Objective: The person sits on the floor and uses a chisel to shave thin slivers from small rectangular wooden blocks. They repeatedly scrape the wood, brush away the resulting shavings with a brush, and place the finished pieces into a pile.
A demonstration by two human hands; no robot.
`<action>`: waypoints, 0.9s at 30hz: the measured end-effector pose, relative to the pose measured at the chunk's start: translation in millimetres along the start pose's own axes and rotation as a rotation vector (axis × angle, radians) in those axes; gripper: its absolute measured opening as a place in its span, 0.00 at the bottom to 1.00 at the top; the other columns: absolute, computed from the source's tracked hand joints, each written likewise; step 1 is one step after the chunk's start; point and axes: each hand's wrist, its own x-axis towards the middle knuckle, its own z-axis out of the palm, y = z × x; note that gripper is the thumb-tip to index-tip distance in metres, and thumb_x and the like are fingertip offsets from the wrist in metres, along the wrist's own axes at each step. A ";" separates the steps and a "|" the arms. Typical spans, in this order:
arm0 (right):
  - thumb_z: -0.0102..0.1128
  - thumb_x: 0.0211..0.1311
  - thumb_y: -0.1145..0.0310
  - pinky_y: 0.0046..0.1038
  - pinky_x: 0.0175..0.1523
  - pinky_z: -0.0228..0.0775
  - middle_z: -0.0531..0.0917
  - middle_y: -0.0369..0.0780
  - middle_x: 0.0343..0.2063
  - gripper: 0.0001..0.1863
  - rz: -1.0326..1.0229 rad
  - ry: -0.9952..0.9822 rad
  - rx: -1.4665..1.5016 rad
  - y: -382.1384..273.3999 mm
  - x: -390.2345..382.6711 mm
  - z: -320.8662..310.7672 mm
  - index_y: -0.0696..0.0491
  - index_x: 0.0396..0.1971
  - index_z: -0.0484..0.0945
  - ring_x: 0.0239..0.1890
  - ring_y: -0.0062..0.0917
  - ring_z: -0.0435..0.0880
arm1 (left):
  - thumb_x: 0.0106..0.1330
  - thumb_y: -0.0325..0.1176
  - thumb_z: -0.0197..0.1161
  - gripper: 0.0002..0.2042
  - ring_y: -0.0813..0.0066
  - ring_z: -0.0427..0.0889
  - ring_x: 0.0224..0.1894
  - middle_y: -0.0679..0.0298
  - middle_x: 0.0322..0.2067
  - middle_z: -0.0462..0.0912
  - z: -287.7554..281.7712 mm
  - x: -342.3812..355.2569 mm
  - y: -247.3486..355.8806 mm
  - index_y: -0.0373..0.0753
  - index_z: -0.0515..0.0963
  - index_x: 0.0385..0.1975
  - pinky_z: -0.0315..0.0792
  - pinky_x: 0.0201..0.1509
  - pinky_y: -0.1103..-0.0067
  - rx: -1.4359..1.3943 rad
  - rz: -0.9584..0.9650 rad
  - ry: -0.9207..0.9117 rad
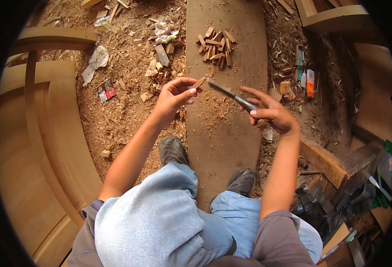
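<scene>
"So, where is the peg [199,83]?"

"Up in the left hand [178,95], over the edge of the board [222,160]. The thumb and fingers pinch it, and one end pokes out to the right."

"And the right hand [270,111]?"

"It has a knife [228,91]. The thumb and fingers hold the dark handle [245,104], but the grip looks loose, with the pointing finger stuck out. The tip of the blade [217,85] is right by the end of the peg. I can't tell if they touch."

"Is the peg heavy?"

"I don't think so. It's a small bit of wood, so it should be light and stiff. It won't squash. A thin end might chip or snap if pushed too hard."

"Slippery?"

"Maybe a little, if it's dusty. The best place to hold it is the back end, pinched on both sides, with fingertips well away from the blade."

"And the knife?"

"Only by the handle. It looks stiff, and I'd guess it's heavier than the peg."

"What's that pile [217,46]?"

"More pegs, heaped on the board past the hands. Wood bits [217,109] lie on the board too, nearer."
</scene>
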 end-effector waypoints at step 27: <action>0.56 0.65 0.78 0.27 0.26 0.77 0.78 0.37 0.24 0.39 -0.032 0.117 0.055 46.0 66.9 74.7 0.48 0.75 0.53 0.19 0.23 0.79 | 0.76 0.38 0.54 0.10 0.84 0.79 0.32 0.69 0.32 0.84 -1.7 10.1 -12.2 0.43 0.79 0.47 0.77 0.34 0.80 0.111 -0.241 0.293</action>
